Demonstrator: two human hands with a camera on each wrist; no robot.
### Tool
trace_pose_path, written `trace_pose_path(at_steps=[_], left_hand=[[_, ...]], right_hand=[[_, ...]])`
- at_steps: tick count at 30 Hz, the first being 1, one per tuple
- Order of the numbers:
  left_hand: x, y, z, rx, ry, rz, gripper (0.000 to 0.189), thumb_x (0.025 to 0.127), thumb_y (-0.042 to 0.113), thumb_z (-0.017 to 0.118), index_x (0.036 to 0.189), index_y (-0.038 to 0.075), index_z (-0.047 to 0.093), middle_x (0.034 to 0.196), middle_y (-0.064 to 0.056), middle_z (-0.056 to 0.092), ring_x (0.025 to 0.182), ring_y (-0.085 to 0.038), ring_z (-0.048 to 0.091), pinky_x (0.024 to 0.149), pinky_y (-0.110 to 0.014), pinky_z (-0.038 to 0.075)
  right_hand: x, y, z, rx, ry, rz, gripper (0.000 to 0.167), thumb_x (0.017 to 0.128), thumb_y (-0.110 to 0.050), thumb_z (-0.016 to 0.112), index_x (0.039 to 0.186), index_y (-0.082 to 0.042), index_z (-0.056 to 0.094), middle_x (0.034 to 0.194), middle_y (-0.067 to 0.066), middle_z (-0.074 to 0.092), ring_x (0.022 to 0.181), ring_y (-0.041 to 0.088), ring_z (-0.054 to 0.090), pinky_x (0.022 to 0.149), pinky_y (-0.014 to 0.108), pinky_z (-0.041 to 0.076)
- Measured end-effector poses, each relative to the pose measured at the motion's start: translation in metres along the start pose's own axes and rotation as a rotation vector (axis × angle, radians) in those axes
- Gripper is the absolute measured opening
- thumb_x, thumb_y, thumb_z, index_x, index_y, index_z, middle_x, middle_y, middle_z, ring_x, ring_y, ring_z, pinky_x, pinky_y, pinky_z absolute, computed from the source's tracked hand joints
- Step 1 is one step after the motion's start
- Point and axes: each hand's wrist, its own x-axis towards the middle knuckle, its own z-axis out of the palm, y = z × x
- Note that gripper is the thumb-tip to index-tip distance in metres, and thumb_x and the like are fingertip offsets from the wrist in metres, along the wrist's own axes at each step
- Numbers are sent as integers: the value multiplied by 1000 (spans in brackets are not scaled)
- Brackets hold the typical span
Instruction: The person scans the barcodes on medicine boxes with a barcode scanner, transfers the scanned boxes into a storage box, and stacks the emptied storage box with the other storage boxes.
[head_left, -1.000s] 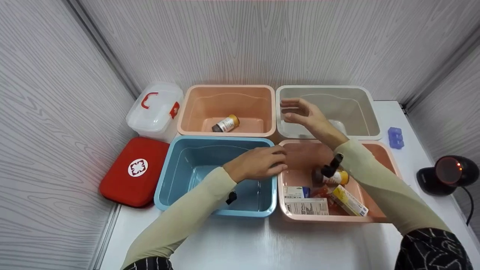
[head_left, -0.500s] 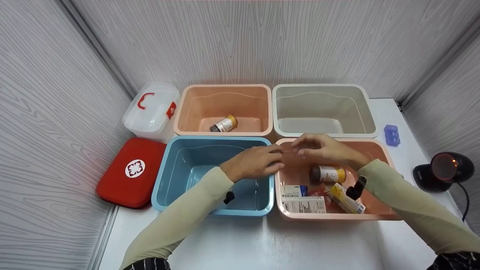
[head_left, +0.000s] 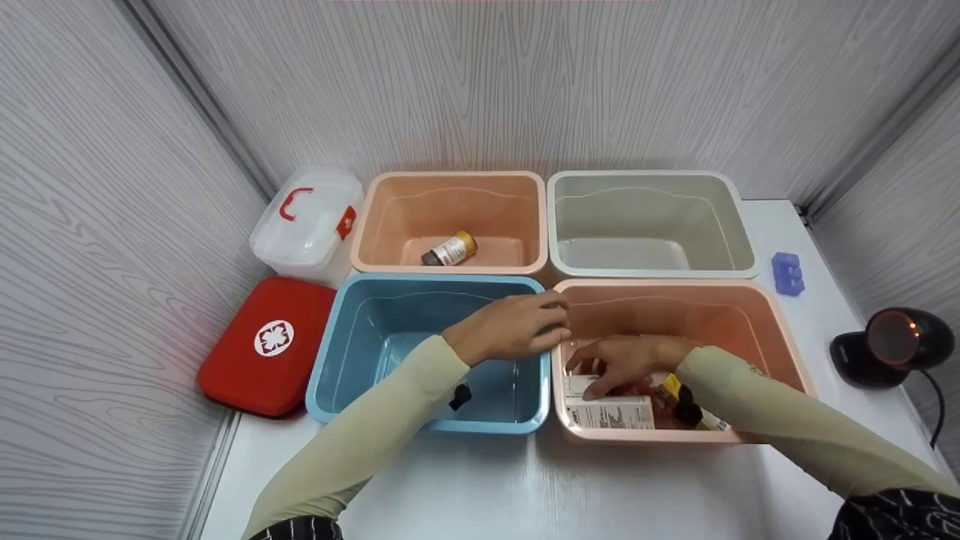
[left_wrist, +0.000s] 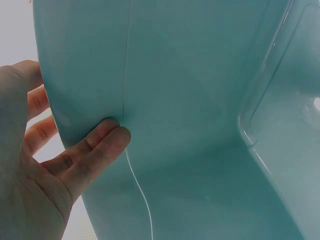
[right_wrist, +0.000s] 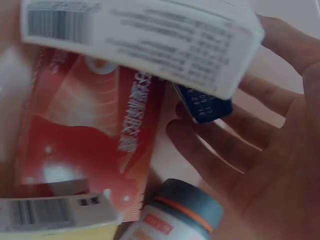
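Observation:
My left hand (head_left: 510, 326) rests over the right rim of the blue bin (head_left: 442, 279). In the left wrist view, two fairly straight fingers touch the bin's inside wall and the other fingers lie outside it. My right hand (head_left: 626, 356) reaches down into the front pink bin (head_left: 712, 311), fingers spread around a small blue-and-white medicine box (right_wrist: 205, 107). A white printed box (head_left: 611, 414) lies beside it, under the thumb in the head view. Nearby are a red packet (right_wrist: 90, 110), a yellow-and-white box (head_left: 671, 386) and a capped bottle (right_wrist: 187, 200), which my hand hides from the head view.
The back pink bin (head_left: 450, 180) holds one bottle (head_left: 454, 249) with an orange end. Beside it stands a grey bin (head_left: 645, 195). A red first-aid case (head_left: 255, 360) and clear lidded box (head_left: 315, 217) sit left. A purple pill organiser (head_left: 787, 274) and black device (head_left: 892, 345) are right.
My right hand has come from over the grey bin, forward and down into the front pink bin, to the small blue-and-white box. My left hand has stayed on the blue rim.

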Motion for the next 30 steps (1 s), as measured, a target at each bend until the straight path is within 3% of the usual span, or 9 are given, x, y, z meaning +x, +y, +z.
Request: trace_pose_path(at_steps=[6,10,15,17,21,30], left_hand=[[0,0,1,16,1,-14,40,116,39,49,141,16,70,157,-9,57,134,-25,64,117,-41,54],[1,0,2,8,-11,-21,42,116,40,48,144,16,68,159,-8,56,136,-24,63,119,-40,53],[0,-1,2,3,-12,-29,43,116,42,48,146,17,67,158,-5,55,134,-22,62,118,-39,53],[0,-1,2,1,-6,-19,42,116,42,48,144,17,68,157,-5,57,132,-22,63,117,-39,54],[0,-2,1,-7,13,14,40,116,38,49,139,13,70,154,-8,58,128,-23,65,114,-39,56],[1,-2,2,-35,-1,-11,45,116,40,49,146,12,66,159,-8,56,137,-25,62,121,-40,51]], right_hand=[[7,-3,2,-32,-33,-34,49,105,-40,73,147,-16,64,131,6,72,115,22,66,109,51,55],[4,-4,-1,7,2,-36,45,99,-33,82,140,-17,71,121,2,73,108,19,66,102,43,58],[-15,-10,-22,-64,171,-106,49,95,-30,86,140,-20,69,124,-1,69,113,20,65,104,48,56],[-26,-11,-30,-119,260,-155,46,95,-22,83,138,-15,66,120,1,68,107,19,64,97,45,57],[-50,-11,-42,-99,439,-212,28,95,-7,78,122,-9,70,104,3,69,88,16,61,77,32,54],[-97,-15,-45,-48,706,-226,34,95,-7,78,128,-14,72,121,1,66,103,16,64,86,31,59]])
